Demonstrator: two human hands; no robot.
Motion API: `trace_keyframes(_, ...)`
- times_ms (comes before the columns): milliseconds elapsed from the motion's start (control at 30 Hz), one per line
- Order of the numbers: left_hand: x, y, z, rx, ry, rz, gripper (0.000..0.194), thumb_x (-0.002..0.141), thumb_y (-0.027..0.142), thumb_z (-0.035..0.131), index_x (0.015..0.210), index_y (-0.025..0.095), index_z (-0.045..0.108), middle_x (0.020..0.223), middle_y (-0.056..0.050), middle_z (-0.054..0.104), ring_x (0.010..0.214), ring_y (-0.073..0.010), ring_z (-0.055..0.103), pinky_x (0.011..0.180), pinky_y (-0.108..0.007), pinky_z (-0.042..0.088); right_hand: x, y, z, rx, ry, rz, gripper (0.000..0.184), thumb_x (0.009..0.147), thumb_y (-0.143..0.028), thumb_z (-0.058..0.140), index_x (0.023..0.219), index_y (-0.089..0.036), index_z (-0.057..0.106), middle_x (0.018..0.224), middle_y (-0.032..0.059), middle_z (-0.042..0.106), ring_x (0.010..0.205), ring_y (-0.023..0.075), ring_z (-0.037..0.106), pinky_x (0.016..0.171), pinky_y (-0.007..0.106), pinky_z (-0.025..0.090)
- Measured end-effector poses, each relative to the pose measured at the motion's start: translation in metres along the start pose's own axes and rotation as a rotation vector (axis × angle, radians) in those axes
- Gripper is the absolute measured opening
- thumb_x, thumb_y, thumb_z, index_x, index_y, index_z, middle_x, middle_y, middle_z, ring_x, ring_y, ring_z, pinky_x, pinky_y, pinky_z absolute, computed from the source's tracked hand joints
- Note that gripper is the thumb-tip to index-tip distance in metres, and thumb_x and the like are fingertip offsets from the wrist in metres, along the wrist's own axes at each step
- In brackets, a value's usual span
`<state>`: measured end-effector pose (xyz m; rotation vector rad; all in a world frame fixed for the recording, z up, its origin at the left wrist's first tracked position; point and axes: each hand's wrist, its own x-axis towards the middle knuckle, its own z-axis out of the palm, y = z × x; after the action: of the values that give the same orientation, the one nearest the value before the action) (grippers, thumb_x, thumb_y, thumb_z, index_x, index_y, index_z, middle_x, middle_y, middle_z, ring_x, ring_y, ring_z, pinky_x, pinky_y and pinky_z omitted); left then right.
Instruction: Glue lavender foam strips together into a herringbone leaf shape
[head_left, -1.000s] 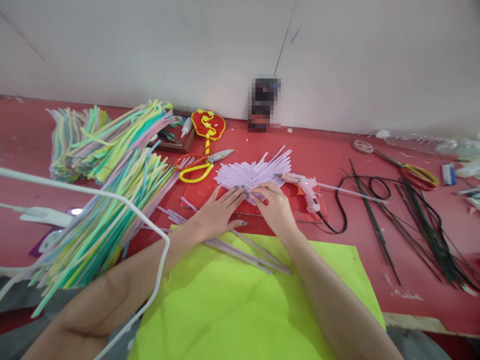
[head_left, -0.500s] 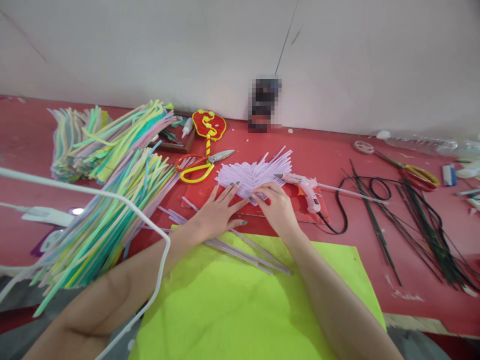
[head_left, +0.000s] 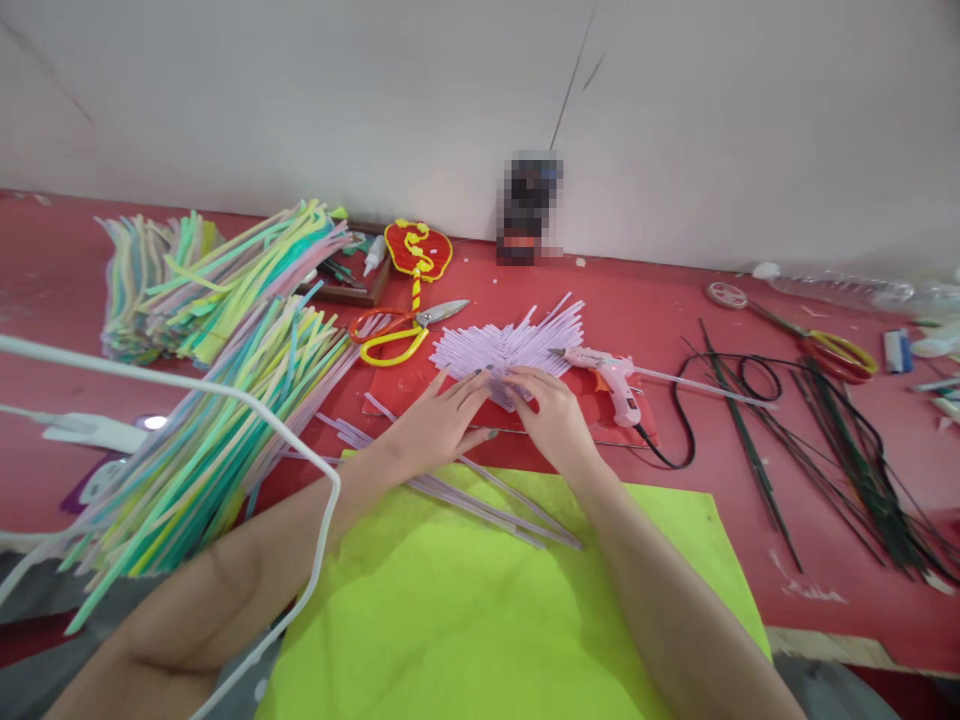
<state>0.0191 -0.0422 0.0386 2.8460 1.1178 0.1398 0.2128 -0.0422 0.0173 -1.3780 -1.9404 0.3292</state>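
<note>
Lavender pipe cleaners [head_left: 517, 345] lie side by side in a slanted, feather-like pattern on a red board [head_left: 394, 385]. My left hand [head_left: 442, 420] rests flat over their near left side, fingers stretched out. Against the near tip, the bent fingers and thumb of my right hand [head_left: 551, 410] come together on the pipe cleaners; the exact grip is partly hidden. A pink glue gun [head_left: 615, 380] lies just right of the piece, its nozzle touching or close to the right edge. Loose lavender pipe cleaners [head_left: 480, 508] lie below my hands.
Bundles of coloured pipe cleaners [head_left: 217, 440] fill the left. Scissors [head_left: 409, 330] and a red-yellow ornament [head_left: 418, 250] lie behind. A white cable [head_left: 247, 400] crosses the left foreground. Dark green stems [head_left: 855, 460] and more scissors [head_left: 836, 352] are at right. A lime-green sheet [head_left: 480, 600] is in front.
My left hand's fingers have drawn closer together and shifted slightly right, towards the near tip. My right hand has moved only a little. The glue gun has stayed put.
</note>
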Motion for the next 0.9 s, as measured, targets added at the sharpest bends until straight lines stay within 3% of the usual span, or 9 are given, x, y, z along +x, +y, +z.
trace_keyframes(200,-0.0003,-0.0007,0.0012,-0.045,0.008,0.011,0.041,0.098,0.035,0.034,0.132,0.013,0.041,0.148,-0.015,0.036,0.136,-0.0217,0.037,0.115,-0.048,0.015,-0.0007,0.0051,0.0027,-0.052,-0.072,-0.006,0.029,0.086,-0.015,0.046,0.102,-0.025,0.068,0.118,0.0056,0.066,0.113,0.0228,0.058,0.103,0.048,0.038)
trace_keyframes(567,-0.0002,-0.0024,0.0031,-0.048,0.024,0.009,0.042,0.098,0.035,0.035,0.134,0.013,0.040,0.146,-0.014,0.039,0.136,-0.0212,0.036,0.114,-0.046,0.017,-0.0010,0.0083,0.0043,-0.036,-0.066,-0.013,0.027,0.086,-0.016,0.047,0.100,-0.024,0.069,0.116,0.0055,0.067,0.112,0.0229,0.058,0.102,0.047,0.039)
trace_keyframes(900,0.0006,-0.0076,0.0060,0.018,0.159,-0.053,0.039,0.098,0.029,0.031,0.129,0.011,0.048,0.139,-0.013,0.049,0.131,-0.0213,0.042,0.112,-0.043,0.023,-0.0033,0.0067,0.0079,-0.085,-0.029,-0.019,0.019,0.086,-0.027,0.053,0.098,-0.024,0.067,0.117,0.0062,0.066,0.109,0.0243,0.059,0.100,0.049,0.039)
